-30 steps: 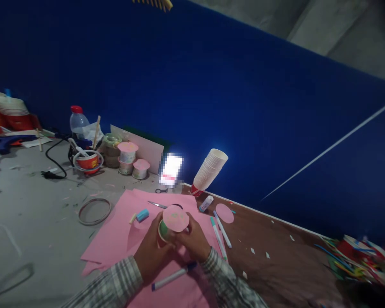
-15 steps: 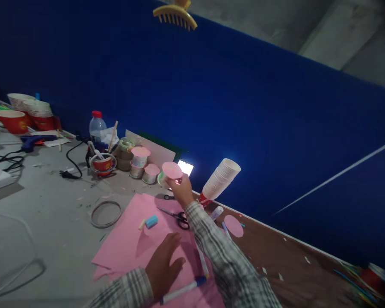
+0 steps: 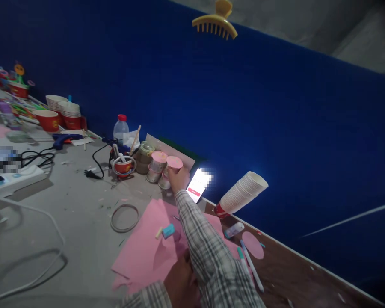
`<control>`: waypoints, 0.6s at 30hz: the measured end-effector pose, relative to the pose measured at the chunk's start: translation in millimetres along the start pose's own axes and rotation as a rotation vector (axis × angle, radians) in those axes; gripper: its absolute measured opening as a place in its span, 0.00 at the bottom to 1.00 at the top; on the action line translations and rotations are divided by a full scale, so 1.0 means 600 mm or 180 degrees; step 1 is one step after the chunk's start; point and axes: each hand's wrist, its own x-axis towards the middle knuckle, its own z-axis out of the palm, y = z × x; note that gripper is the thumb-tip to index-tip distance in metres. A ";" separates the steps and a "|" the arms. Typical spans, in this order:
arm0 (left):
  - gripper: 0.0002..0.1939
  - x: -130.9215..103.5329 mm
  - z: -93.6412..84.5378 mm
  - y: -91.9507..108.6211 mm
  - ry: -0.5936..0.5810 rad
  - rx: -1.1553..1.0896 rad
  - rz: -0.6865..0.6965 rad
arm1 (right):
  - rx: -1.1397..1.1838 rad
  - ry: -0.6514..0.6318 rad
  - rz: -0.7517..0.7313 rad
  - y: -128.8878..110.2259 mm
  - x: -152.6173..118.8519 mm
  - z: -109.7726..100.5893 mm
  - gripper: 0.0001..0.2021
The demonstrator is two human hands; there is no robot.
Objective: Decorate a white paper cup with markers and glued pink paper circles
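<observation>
My right hand (image 3: 179, 178) is closed around a small pink-topped cup (image 3: 175, 162), which sits over a similar lower pink-topped cup (image 3: 164, 181). My fingers partly cover both, so I cannot tell whether they touch. Just left is a stack of two such cups (image 3: 158, 157). My left hand (image 3: 179, 280) is low over the pink paper (image 3: 137, 252), its fingers hidden behind my right sleeve. On that paper lie a blue-wrapped eraser (image 3: 168, 231) and a small pale piece (image 3: 159, 233). The scissors are mostly covered by my right forearm.
A lit phone (image 3: 196, 188) leans beside my right hand. Tall white stacked cups (image 3: 244, 192) tilt at the right, near a glue stick (image 3: 234, 230) and a pink paper disc (image 3: 253, 245). A tape ring (image 3: 125, 218), water bottle (image 3: 121, 128) and glue gun (image 3: 64, 139) are leftward.
My right hand has carried the pink-topped cup left, over the lower cup by the stack. My left hand has slipped partly behind my right sleeve. The view has turned left.
</observation>
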 end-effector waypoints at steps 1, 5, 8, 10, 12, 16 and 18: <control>0.29 0.001 0.001 0.002 0.0093 0.0008 -0.0065 | -0.0052 0.0033 0.0057 0.000 0.000 0.002 0.27; 0.32 -0.003 0.013 -0.003 0.0445 0.0110 -0.0283 | -0.0181 0.0105 0.0180 0.001 0.001 0.005 0.27; 0.32 -0.008 0.021 -0.017 0.0564 0.0195 -0.0467 | -0.0220 0.0119 0.0217 0.001 0.000 0.005 0.26; 0.32 -0.008 0.021 -0.022 0.0522 0.0183 -0.0447 | -0.0229 0.0099 0.0230 0.001 -0.002 0.005 0.26; 0.32 -0.007 0.019 -0.022 0.0467 0.0142 -0.0359 | -0.0230 0.0065 0.0232 0.002 -0.004 0.005 0.28; 0.31 -0.003 0.011 -0.006 0.0500 0.0051 -0.0220 | -0.0226 -0.0046 0.0227 0.010 -0.003 0.004 0.33; 0.28 -0.005 0.009 -0.001 0.0420 0.0037 -0.0166 | -0.0214 -0.0140 0.0211 0.016 -0.003 -0.001 0.34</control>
